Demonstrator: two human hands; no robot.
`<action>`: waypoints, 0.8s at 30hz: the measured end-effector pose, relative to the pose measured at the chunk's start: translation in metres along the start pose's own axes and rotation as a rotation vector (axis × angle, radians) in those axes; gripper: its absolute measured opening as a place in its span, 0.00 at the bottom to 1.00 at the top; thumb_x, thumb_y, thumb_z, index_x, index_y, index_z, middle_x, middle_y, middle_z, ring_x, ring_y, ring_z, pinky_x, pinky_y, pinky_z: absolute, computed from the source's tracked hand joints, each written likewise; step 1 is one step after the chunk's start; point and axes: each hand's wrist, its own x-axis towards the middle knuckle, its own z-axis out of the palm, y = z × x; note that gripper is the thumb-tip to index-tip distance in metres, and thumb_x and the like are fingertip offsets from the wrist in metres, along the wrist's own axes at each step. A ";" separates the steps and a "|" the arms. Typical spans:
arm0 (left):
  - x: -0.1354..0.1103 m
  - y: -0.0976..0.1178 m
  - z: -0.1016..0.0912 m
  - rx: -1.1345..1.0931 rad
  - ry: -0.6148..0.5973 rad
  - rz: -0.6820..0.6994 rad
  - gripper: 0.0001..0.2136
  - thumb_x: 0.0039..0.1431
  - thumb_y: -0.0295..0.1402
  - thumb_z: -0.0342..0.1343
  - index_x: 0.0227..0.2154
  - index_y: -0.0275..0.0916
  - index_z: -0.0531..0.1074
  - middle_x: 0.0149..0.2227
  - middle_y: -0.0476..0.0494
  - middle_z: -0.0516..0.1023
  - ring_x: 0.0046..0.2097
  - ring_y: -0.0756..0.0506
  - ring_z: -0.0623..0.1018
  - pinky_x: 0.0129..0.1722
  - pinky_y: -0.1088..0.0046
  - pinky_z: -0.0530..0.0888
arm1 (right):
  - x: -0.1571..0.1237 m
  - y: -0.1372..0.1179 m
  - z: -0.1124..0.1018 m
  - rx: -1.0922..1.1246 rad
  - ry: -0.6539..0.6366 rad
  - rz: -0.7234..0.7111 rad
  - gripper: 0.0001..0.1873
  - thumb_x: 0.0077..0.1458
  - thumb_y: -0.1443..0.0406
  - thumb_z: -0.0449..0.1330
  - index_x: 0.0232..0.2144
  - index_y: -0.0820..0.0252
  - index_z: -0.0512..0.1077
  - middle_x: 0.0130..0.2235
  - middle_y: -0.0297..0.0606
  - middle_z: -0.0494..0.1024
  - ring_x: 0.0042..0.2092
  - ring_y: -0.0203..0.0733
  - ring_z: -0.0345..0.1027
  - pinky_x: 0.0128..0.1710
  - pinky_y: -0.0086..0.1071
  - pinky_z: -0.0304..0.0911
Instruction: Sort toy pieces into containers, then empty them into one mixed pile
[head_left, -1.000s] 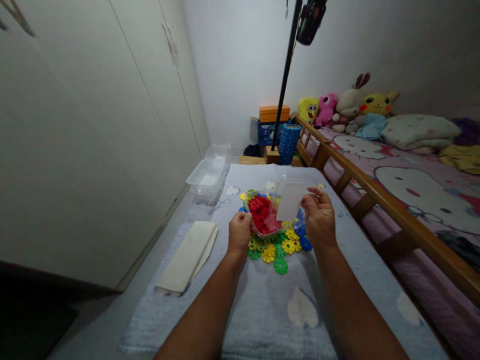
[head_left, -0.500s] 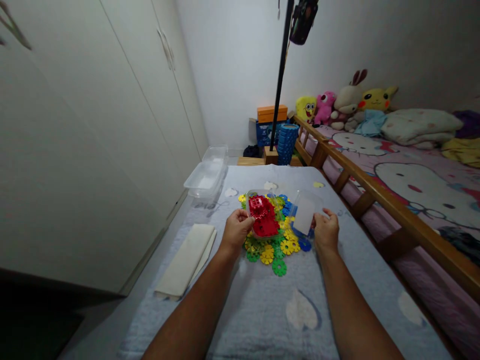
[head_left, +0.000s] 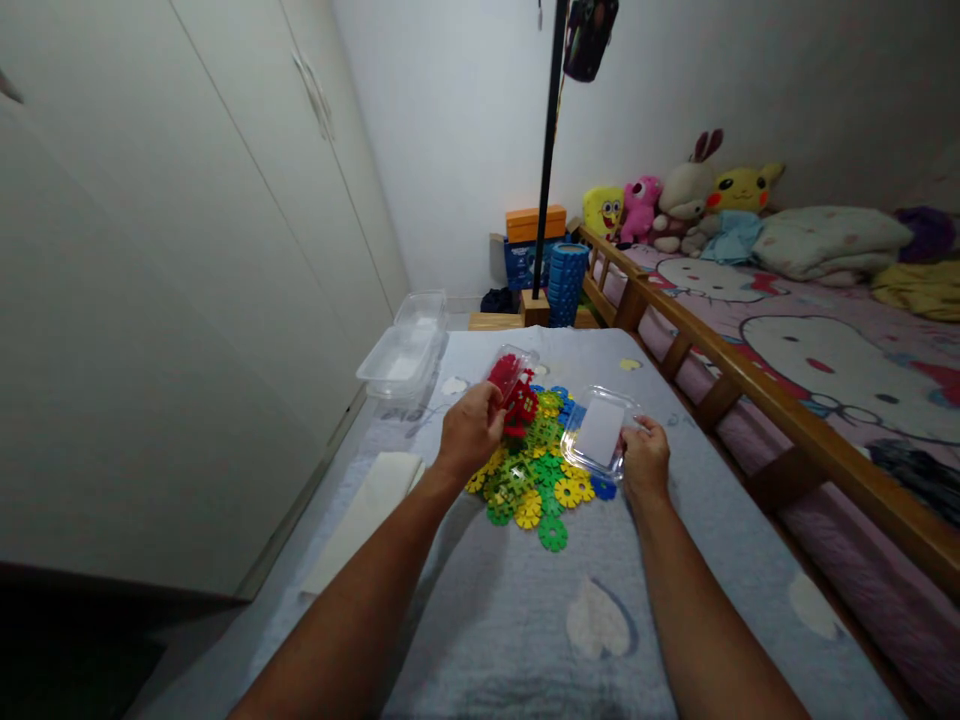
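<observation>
My left hand (head_left: 474,430) grips a clear plastic box (head_left: 529,358) by its near left side. The box is tilted over the pile, and red toy pieces (head_left: 519,400) show in and below it; where each one rests I cannot fully tell. A clear plastic lid (head_left: 598,432) with a white rectangle on it is pinched at its right edge by my right hand (head_left: 646,455). Between my hands, a heap of green, yellow and blue notched plastic discs (head_left: 536,470) lies on the cloth-covered table (head_left: 517,620).
Two clear containers (head_left: 401,355) stand at the table's far left. A folded pale sheet (head_left: 367,515) lies left of my left arm. Beyond the table rises a black pole (head_left: 550,150). Along the right runs a wooden bed rail (head_left: 720,365), and white cupboard doors (head_left: 187,300) line the left.
The box in my left hand has gone from lying nearly flat to tilted, moving up and away, with red pieces shifting. The lid in my right hand has turned slightly.
</observation>
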 end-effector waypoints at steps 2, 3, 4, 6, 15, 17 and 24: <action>-0.003 0.002 0.006 0.144 -0.038 0.092 0.07 0.55 0.23 0.55 0.33 0.42 0.68 0.34 0.47 0.75 0.36 0.45 0.74 0.36 0.70 0.67 | 0.000 -0.001 -0.001 -0.015 -0.021 -0.004 0.22 0.39 0.61 0.63 0.40 0.58 0.67 0.21 0.23 0.68 0.20 0.33 0.60 0.19 0.25 0.55; -0.004 0.003 0.009 0.208 -0.058 0.135 0.06 0.56 0.23 0.55 0.33 0.42 0.68 0.35 0.45 0.76 0.37 0.44 0.74 0.36 0.69 0.67 | 0.000 -0.001 -0.001 -0.025 -0.024 -0.006 0.22 0.39 0.61 0.63 0.40 0.58 0.68 0.21 0.23 0.68 0.20 0.33 0.60 0.19 0.25 0.55; -0.005 0.004 0.011 0.264 -0.076 0.175 0.06 0.57 0.24 0.54 0.34 0.42 0.69 0.36 0.44 0.76 0.38 0.43 0.75 0.37 0.68 0.67 | -0.001 -0.002 -0.001 -0.033 -0.021 -0.008 0.22 0.39 0.61 0.63 0.40 0.59 0.68 0.21 0.23 0.68 0.21 0.33 0.60 0.19 0.25 0.55; -0.007 0.005 0.014 0.348 -0.090 0.246 0.05 0.60 0.25 0.53 0.34 0.41 0.70 0.35 0.43 0.77 0.39 0.42 0.75 0.39 0.67 0.67 | -0.002 -0.002 -0.001 -0.037 -0.012 -0.005 0.22 0.40 0.61 0.62 0.41 0.59 0.68 0.21 0.22 0.67 0.21 0.33 0.61 0.20 0.25 0.56; -0.007 -0.002 0.006 0.264 0.079 0.212 0.06 0.64 0.28 0.50 0.36 0.41 0.72 0.35 0.41 0.76 0.41 0.41 0.74 0.43 0.65 0.67 | -0.005 -0.009 0.000 0.019 0.071 -0.003 0.25 0.41 0.60 0.62 0.45 0.56 0.65 0.23 0.24 0.70 0.21 0.34 0.63 0.19 0.25 0.59; -0.009 -0.001 0.002 0.073 0.169 0.112 0.03 0.62 0.29 0.53 0.36 0.41 0.71 0.34 0.44 0.74 0.38 0.43 0.73 0.41 0.68 0.67 | -0.005 -0.012 0.001 0.029 0.090 -0.021 0.25 0.42 0.60 0.62 0.44 0.57 0.65 0.23 0.24 0.70 0.21 0.34 0.63 0.20 0.25 0.58; -0.021 0.006 -0.008 -0.608 0.438 -0.251 0.09 0.52 0.33 0.62 0.35 0.41 0.68 0.29 0.53 0.68 0.30 0.51 0.70 0.33 0.77 0.67 | -0.011 -0.025 0.004 0.132 0.098 0.024 0.24 0.40 0.57 0.66 0.41 0.57 0.67 0.22 0.23 0.69 0.20 0.32 0.62 0.19 0.24 0.57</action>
